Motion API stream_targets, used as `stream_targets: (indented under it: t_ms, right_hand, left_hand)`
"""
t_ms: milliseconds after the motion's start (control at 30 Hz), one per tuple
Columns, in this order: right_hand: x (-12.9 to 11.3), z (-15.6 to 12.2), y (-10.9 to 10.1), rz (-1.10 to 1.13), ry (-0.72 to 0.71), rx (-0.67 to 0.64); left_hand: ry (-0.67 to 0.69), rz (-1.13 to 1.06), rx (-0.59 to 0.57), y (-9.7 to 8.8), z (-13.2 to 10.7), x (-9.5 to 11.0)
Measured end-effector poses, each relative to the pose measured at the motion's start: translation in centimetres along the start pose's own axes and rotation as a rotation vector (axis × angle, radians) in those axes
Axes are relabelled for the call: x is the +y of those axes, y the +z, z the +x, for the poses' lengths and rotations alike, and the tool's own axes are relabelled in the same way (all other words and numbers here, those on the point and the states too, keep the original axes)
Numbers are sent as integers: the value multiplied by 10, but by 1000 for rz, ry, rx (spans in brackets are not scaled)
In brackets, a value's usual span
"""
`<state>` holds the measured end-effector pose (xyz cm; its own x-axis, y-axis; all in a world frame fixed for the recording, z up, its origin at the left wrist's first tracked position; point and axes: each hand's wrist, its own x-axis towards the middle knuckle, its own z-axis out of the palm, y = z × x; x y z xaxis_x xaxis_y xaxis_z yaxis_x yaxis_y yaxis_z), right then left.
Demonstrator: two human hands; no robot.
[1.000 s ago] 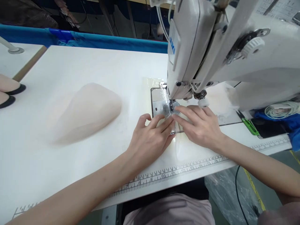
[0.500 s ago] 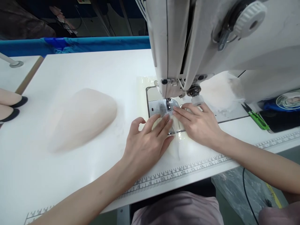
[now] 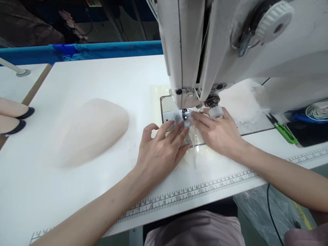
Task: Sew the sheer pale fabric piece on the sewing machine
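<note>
A white sewing machine point(image 3: 230, 44) stands over the white table point(image 3: 84, 75). Under its presser foot point(image 3: 185, 115) lies a thin, nearly see-through pale fabric piece point(image 3: 202, 159). My left hand point(image 3: 164, 148) lies flat on that fabric, fingertips just left of the needle. My right hand point(image 3: 217, 131) presses the fabric from the right, fingertips close to the presser foot. A white finger guard sits on one of its fingers. Both hands press down with fingers extended rather than grip.
A pile of sheer peach fabric point(image 3: 89, 130) lies to the left. More pale fabric point(image 3: 241, 99) sits behind the needle. Green thread snips point(image 3: 283, 131) lie at the right. A printed ruler point(image 3: 194, 193) runs along the front edge. Dark-tipped pale pieces point(image 3: 15, 118) rest at the far left.
The view has tilted and moved closer to the machine. Both hands have edged slightly forward toward the needle, still flat on the fabric.
</note>
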<state>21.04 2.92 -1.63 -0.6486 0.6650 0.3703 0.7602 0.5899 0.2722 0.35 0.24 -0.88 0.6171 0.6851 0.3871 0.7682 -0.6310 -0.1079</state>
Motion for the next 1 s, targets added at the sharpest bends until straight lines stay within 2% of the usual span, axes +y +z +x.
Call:
stream_targets:
  t_ms: [833, 1000]
  right_hand:
    - [5, 1, -1, -13, 37, -68]
    - [8, -1, -5, 14, 44, -44]
  left_hand:
    - [-47, -126, -11, 4, 4, -6]
    - [-42, -98, -16, 1, 4, -4]
